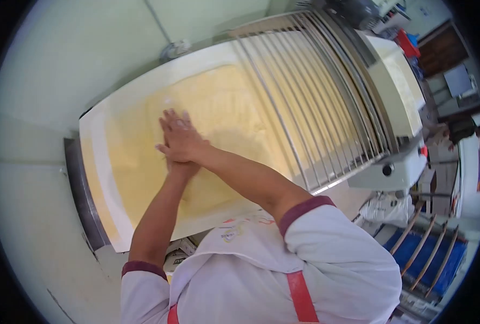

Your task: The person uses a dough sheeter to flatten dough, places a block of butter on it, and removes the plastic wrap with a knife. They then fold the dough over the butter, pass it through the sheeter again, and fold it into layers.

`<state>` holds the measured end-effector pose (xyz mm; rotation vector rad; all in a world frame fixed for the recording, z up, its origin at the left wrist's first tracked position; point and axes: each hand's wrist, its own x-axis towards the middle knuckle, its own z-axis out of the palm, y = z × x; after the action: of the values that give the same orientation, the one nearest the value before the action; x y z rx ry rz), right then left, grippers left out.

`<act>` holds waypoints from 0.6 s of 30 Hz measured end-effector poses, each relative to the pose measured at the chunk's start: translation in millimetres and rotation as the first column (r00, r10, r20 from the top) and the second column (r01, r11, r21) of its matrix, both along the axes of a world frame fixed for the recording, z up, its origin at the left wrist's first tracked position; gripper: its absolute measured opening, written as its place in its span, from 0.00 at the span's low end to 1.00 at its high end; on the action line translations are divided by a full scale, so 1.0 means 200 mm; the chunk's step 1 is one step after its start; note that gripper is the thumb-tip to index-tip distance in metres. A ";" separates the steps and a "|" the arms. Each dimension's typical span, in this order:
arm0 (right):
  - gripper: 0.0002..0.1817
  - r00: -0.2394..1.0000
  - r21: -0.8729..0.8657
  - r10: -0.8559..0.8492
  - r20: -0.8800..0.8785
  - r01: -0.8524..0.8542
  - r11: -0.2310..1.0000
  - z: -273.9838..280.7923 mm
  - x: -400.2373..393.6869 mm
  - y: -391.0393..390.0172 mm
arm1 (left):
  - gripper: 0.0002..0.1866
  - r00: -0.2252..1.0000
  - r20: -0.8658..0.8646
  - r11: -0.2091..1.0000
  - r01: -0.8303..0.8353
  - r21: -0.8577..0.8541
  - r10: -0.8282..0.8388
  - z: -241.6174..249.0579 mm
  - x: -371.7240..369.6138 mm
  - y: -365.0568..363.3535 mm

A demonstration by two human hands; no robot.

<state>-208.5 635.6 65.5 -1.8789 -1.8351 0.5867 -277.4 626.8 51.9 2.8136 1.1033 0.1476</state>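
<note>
A broad, flat yellow dough sheet point(229, 113) lies across the white belt point(106, 178) of a dough sheeter. Over its left part, my right hand point(181, 139) rests on top of my left hand point(185, 168), with the wrists crossing. The fingers of the right hand are stretched out and spread, with whitish dust on the fingertips. Most of the left hand, its fingers included, is hidden under the right one. Both hands overlap the dough in this view.
A metal bar guard point(305, 102) spans the belt on the right, beside the machine's roller housing point(396, 102). A pale wall point(78, 65) runs behind. At lower right stand a white sack point(388, 209) and a rack with wooden bars point(426, 254) over blue material.
</note>
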 end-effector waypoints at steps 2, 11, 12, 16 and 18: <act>0.42 0.992 0.123 -0.064 -0.108 0.077 0.989 -0.12 0.00 0.00 | 0.42 0.999 -0.037 0.991 -0.011 0.137 0.016 -0.08 -0.02 0.01; 0.21 0.866 0.356 -0.359 -0.347 0.476 0.804 0.60 1.20 -1.88 | 0.35 0.972 0.228 0.996 -0.042 -0.083 0.061 -0.15 0.15 -0.36; 0.21 0.781 0.523 -0.597 -0.185 0.593 0.612 0.69 1.43 -2.11 | 0.35 0.974 0.221 0.995 -0.032 -0.098 0.053 -0.15 0.27 -0.52; 0.30 0.434 0.672 -0.852 -0.291 0.727 0.141 1.03 2.39 -2.76 | 0.38 0.984 0.018 0.974 -0.174 -0.144 0.179 -0.03 0.61 -0.84; 0.29 0.414 0.477 -0.886 -0.209 0.834 0.277 1.01 2.86 -2.99 | 0.38 0.974 -0.032 0.971 -0.228 -0.072 0.226 -0.03 0.68 -0.89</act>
<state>364.0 38.3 267.9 -2.1146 -0.5730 -0.3995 -140.9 449.6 45.0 2.6230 1.4036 0.0899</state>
